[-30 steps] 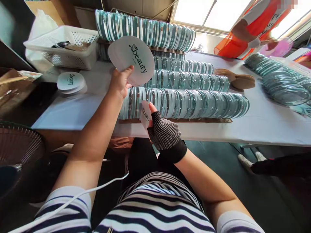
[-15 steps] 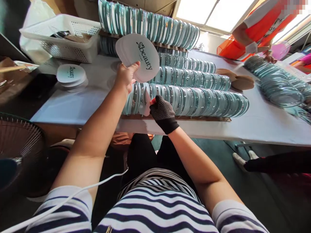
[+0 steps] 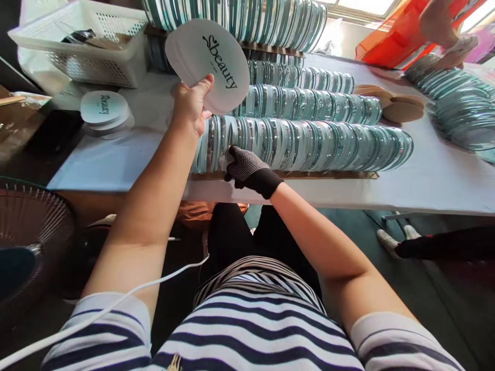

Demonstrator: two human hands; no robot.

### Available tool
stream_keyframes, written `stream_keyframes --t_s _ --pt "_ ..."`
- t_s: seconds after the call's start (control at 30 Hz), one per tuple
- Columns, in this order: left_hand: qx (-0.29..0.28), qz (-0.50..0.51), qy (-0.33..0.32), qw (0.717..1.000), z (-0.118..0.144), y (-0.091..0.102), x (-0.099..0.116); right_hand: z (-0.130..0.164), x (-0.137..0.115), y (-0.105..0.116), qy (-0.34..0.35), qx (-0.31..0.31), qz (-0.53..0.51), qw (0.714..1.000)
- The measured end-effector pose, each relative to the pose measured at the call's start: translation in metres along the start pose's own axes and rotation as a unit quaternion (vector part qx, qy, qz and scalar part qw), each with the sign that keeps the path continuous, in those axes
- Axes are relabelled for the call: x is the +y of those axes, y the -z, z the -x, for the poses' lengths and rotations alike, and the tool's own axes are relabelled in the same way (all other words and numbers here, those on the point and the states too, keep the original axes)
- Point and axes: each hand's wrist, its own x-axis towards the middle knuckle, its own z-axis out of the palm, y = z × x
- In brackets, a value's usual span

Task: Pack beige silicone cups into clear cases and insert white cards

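Note:
My bare left hand (image 3: 192, 103) grips a fanned stack of white rounded cards (image 3: 222, 56) printed "Sbeauty", thumb on top, above the left end of the front row. That front row of round glass-like discs (image 3: 309, 147) stands on edge, packed side by side on a low brown base (image 3: 336, 175). At its left part, my right hand (image 3: 247, 167) in a dotted black glove has curled fingers against the discs' near edges. Whatever is between those fingers is hidden. A smaller pile of the same printed cards (image 3: 104, 107) lies on the table to the left.
More disc rows (image 3: 309, 103) stand behind, with a taller row (image 3: 286, 20) at the back. A white plastic basket (image 3: 127, 67) is back left, a fan (image 3: 31, 242) lower left. Brown oval pieces (image 3: 404, 108) and more discs (image 3: 464, 113) lie right, near another person's orange garment (image 3: 402, 33).
The single card my right hand held upright at the front row no longer shows between its fingers. That hand shifted slightly left and turned. My left hand with the card stack appears higher in view.

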Motion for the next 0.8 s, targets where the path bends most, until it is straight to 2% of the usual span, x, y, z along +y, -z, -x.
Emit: stream_keyframes --t_s 0.03,0.1,0.17,0.23,0.3,0.37,0.43,0.5,0.57,0.63,0.7,0.73,0.77,0.8 --pt "0.001 -0.003 -0.003 1.0 0.0 0.0 -0.001 0.001 0.0 0.0 -0.01 -0.03 -0.113 0.993" --pt "0.004 -0.01 -0.01 1.0 0.0 0.0 -0.002 0.001 -0.002 -0.002 -0.014 -0.063 -0.309 0.949" --pt "0.007 -0.015 -0.015 1.0 0.0 0.0 -0.003 -0.002 -0.004 -0.008 -0.013 -0.067 -0.418 0.906" --pt "0.009 -0.017 -0.016 1.0 0.0 -0.001 -0.003 -0.005 -0.006 -0.012 -0.033 -0.073 -0.45 0.889" --pt "0.012 -0.019 -0.017 1.0 0.001 -0.001 -0.003 -0.007 -0.009 -0.009 -0.077 -0.107 -0.456 0.88" --pt "0.02 -0.026 -0.019 0.999 0.003 -0.002 -0.002 -0.007 -0.012 -0.001 -0.1 -0.132 -0.492 0.855" --pt "0.029 -0.033 -0.021 0.999 0.005 -0.004 -0.002 -0.005 -0.015 0.005 -0.085 -0.109 -0.542 0.829" --pt "0.034 -0.029 -0.036 0.998 0.007 -0.005 -0.004 -0.004 -0.016 0.006 -0.071 -0.073 -0.548 0.83" --pt "0.033 -0.014 -0.067 0.997 0.006 -0.005 -0.006 -0.003 -0.012 0.002 -0.081 -0.067 -0.498 0.861" --pt "0.032 -0.002 -0.092 0.995 0.002 -0.005 -0.01 0.0 -0.006 -0.002 -0.086 -0.085 -0.394 0.911" --pt "0.028 0.002 -0.093 0.995 -0.005 -0.003 -0.014 0.004 -0.001 0.001 -0.078 -0.097 -0.206 0.971" --pt "0.029 0.005 -0.093 0.995 -0.009 -0.002 -0.016 0.005 0.0 0.005 -0.064 -0.088 -0.084 0.99" --pt "0.032 0.01 -0.098 0.995 -0.012 -0.001 -0.016 0.006 -0.001 0.011 -0.042 -0.061 0.038 0.997" --pt "0.034 0.016 -0.108 0.993 -0.012 0.0 -0.016 0.005 -0.004 0.019 -0.005 -0.018 0.142 0.99"
